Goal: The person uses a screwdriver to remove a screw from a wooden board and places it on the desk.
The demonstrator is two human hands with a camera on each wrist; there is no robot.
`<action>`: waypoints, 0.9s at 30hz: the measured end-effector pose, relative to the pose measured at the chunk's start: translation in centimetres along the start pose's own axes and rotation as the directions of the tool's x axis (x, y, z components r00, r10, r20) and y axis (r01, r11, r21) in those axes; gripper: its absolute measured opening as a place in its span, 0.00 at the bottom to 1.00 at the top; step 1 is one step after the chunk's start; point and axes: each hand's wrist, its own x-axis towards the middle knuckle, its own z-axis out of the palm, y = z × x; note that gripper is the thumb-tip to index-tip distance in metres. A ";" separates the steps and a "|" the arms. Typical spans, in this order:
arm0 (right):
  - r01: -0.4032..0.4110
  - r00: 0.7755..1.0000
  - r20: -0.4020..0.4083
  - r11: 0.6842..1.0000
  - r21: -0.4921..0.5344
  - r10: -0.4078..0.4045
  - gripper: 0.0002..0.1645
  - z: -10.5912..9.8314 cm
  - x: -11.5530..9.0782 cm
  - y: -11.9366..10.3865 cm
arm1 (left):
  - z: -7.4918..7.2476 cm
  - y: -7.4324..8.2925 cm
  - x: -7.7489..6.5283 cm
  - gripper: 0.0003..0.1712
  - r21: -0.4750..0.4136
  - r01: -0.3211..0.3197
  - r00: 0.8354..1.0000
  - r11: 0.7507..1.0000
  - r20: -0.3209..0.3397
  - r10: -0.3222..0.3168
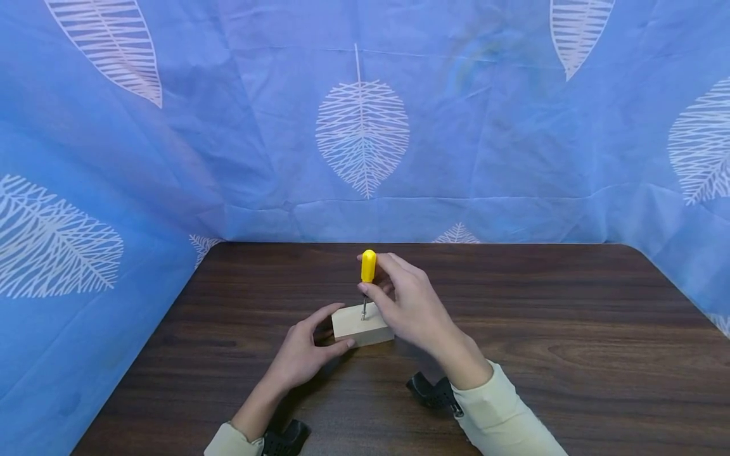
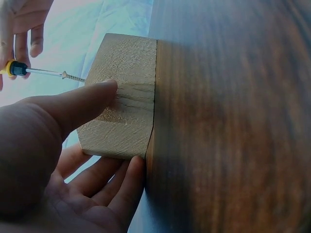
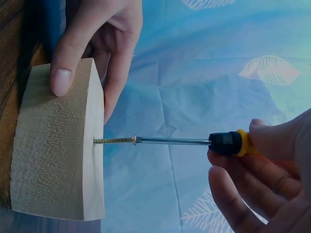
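Note:
A pale wooden block (image 1: 365, 332) lies on the brown table, and my left hand (image 1: 305, 351) holds its left end, thumb on the near side and fingers behind. From the block's top face a screw (image 3: 115, 141) stands up, most of its threaded shank outside the wood. The tip of a screwdriver (image 1: 368, 266) with a yellow handle and black collar meets the screw head, the shaft in line with the screw. My right hand (image 1: 413, 304) grips the handle between thumb and fingers. In the left wrist view, the left thumb (image 2: 90, 99) presses the block's side.
The dark wood-grain table (image 1: 570, 342) runs out to both sides of the hands. Behind it and along the left hangs a blue cloth (image 1: 256, 126) with white leaf prints. Black wrist devices (image 1: 430, 391) sit at the cuffs of the pale sleeves.

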 end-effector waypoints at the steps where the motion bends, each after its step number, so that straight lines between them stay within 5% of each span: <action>1: -0.009 1.000 0.000 1.000 0.002 0.009 0.28 0.0 0.0 0.0 | 0.0 0.0 0.0 0.37 0.002 0.002 1.000 1.000 0.000 -0.002; 27: -0.008 1.000 0.021 0.999 0.032 0.007 0.21 0.1 0.0 0.1 | -0.2 -0.1 0.0 0.35 -0.079 0.015 1.000 0.997 0.012 -0.014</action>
